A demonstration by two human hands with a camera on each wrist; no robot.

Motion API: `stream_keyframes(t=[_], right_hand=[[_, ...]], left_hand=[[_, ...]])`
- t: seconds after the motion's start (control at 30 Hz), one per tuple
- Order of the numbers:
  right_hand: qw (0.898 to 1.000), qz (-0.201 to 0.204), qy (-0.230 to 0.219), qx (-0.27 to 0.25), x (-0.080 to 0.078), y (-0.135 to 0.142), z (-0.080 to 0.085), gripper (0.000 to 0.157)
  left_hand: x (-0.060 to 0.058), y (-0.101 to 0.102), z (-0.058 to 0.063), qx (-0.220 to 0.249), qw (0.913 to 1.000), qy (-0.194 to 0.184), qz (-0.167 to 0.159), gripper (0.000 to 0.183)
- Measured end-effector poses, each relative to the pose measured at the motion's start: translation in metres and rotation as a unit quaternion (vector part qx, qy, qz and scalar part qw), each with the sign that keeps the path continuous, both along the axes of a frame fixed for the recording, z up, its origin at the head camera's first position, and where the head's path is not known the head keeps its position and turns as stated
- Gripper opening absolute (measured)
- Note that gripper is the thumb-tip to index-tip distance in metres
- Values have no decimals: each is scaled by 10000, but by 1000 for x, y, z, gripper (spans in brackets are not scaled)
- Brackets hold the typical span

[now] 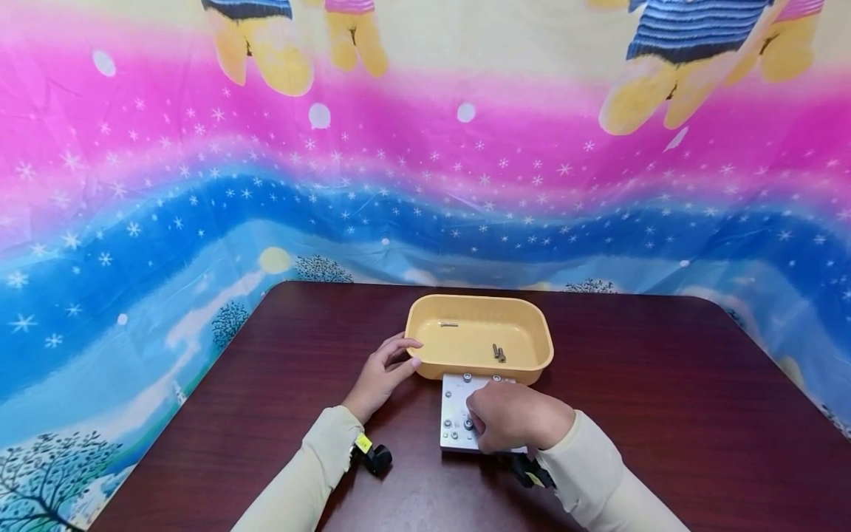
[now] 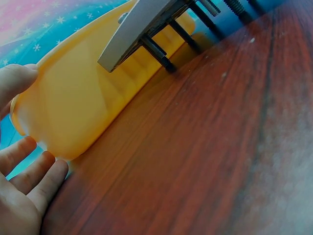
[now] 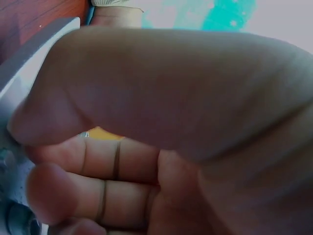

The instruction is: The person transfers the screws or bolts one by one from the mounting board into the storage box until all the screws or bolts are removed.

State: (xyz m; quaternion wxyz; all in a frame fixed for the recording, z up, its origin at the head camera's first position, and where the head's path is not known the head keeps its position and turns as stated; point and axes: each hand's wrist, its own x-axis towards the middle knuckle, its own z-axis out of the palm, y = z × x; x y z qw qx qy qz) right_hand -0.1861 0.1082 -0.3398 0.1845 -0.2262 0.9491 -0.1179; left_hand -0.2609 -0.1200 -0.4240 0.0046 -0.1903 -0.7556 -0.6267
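Note:
A silver metal plate (image 1: pixel 459 442) with several socket-head screws (image 1: pixel 468 424) in it sits in front of the yellow tray (image 1: pixel 425 367). In the left wrist view, long threaded screw shanks (image 2: pixel 184 35) stick out beneath the plate. My right hand (image 1: pixel 512 415) is over the plate's right half, thumb and fingers curled together right at its face, pinching a screw that they almost fully hide. At the tray's near left corner, my left hand (image 1: pixel 382 374) holds the rim, index finger over it and thumb outside. Loose screws (image 1: pixel 499 354) lie in the tray.
A dark reddish wooden table (image 1: pixel 299 355) carries everything. Behind it hangs a printed cloth (image 1: pixel 399 177) with snowflakes. Black wrist cameras (image 1: pixel 377 459) hang below both wrists, close to the tabletop.

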Motion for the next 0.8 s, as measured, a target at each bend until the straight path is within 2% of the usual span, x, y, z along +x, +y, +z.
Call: stream_keyframes(t=[0.8], right_hand=[[9996, -71, -264, -73, -1, 2, 3, 19]], left_hand=[[1, 0, 1, -64, 10000, -10, 11, 32]])
